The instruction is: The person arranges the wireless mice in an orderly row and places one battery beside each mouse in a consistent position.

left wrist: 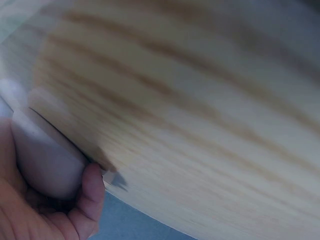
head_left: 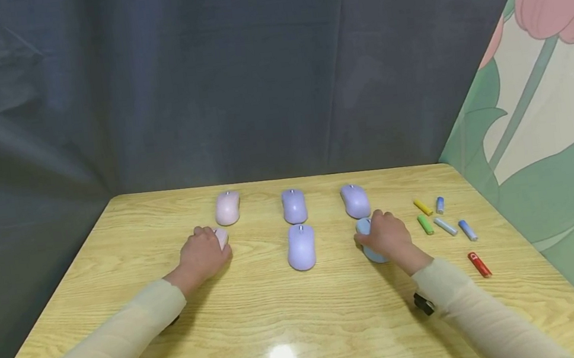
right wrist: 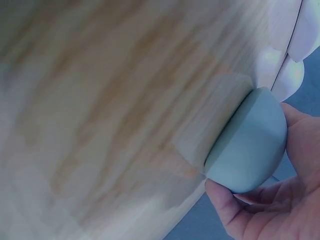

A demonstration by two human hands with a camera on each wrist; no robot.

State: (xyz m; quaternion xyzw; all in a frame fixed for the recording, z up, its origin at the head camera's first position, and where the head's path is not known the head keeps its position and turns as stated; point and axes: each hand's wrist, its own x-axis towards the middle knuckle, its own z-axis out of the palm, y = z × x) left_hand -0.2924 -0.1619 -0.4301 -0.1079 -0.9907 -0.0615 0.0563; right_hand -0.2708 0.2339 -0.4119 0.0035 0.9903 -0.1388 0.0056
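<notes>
My left hand (head_left: pixel 202 254) grips a pale pink computer mouse (head_left: pixel 221 237), with only its front end showing past the fingers in the head view. In the left wrist view the thumb and fingers wrap the sides of that mouse (left wrist: pixel 47 155), which sits on the wood. To the right, my right hand (head_left: pixel 388 235) holds a light blue mouse (head_left: pixel 363 227) by its sides. The right wrist view shows this mouse (right wrist: pixel 250 145) low against the table between thumb and fingers. Between the hands lies a lavender mouse (head_left: pixel 301 249).
Behind are a pink mouse (head_left: pixel 228 208) and two purple mice, one in the middle (head_left: pixel 294 206), one at right (head_left: pixel 356 201). Several small batteries lie at the right, among them a red battery (head_left: pixel 479 264) and a green battery (head_left: pixel 425 224). A dark curtain (head_left: pixel 254 87) hangs behind the table (head_left: pixel 261 319).
</notes>
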